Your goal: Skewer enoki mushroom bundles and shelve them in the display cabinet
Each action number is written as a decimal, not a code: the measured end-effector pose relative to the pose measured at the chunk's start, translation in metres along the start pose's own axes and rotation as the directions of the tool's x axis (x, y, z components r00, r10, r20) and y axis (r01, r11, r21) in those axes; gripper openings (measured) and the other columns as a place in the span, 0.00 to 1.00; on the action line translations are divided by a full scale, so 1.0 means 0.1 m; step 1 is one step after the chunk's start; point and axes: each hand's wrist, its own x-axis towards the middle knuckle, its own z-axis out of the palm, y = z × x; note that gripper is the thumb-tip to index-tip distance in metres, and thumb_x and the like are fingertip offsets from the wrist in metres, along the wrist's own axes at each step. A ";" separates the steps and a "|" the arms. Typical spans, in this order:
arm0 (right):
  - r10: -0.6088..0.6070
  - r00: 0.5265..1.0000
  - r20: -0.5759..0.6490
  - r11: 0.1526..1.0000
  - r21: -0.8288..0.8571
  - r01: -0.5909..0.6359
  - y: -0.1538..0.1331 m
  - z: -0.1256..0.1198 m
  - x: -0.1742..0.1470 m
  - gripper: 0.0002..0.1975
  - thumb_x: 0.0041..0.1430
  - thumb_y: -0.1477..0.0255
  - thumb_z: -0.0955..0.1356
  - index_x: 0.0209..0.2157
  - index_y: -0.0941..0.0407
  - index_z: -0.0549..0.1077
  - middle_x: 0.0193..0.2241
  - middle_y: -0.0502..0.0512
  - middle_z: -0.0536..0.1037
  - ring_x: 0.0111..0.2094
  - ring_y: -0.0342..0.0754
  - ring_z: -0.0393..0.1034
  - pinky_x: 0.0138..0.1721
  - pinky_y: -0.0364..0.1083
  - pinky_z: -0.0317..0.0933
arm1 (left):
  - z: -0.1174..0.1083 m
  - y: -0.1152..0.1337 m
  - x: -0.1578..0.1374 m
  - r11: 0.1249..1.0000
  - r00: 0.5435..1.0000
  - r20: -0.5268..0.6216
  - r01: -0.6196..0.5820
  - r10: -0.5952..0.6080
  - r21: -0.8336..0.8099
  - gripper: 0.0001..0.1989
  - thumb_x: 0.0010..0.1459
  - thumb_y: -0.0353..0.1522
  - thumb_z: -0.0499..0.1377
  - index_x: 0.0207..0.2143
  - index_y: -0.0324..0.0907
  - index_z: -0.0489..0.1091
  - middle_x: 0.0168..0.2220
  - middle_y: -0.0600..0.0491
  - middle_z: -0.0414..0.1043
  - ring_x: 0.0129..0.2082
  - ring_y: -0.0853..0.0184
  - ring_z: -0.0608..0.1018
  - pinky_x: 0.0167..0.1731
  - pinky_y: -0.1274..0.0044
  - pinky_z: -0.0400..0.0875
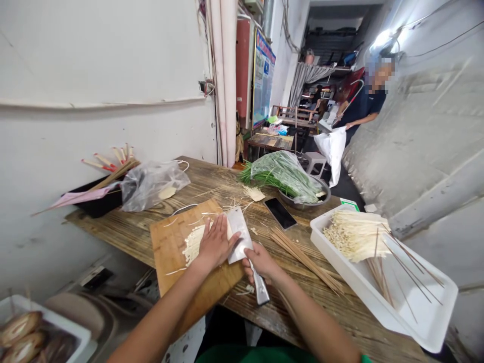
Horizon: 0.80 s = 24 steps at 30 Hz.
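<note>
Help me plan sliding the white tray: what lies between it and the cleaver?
In the head view, a bundle of thin sticks lies between the cleaver and white tray, with a phone by the sticks' far end.

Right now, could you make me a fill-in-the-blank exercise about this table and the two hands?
1. The right hand grips the cleaver by its ____.
2. The left hand lies over pale mushroom strands on a wooden cutting ____.
3. Green stalks, partly under clear plastic, rest in a metal ____.
4. The tray holding a pale mushroom bundle is ____ in colour.

Missing words: handle; board; bowl; white.
</note>
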 end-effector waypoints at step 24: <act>-0.022 1.000 0.020 0.927 -0.375 0.028 -0.59 0.46 -0.20 0.04 0.57 0.77 0.56 0.32 0.54 0.54 0.17 0.40 0.60 0.11 0.37 0.55 0.11 0.39 0.58 | -0.27 -0.20 -0.11 0.975 0.997 -0.065 0.024 -0.039 -0.222 0.35 0.62 0.44 0.32 0.61 0.24 0.40 0.63 0.35 0.43 0.63 0.60 0.45 0.60 0.61 0.36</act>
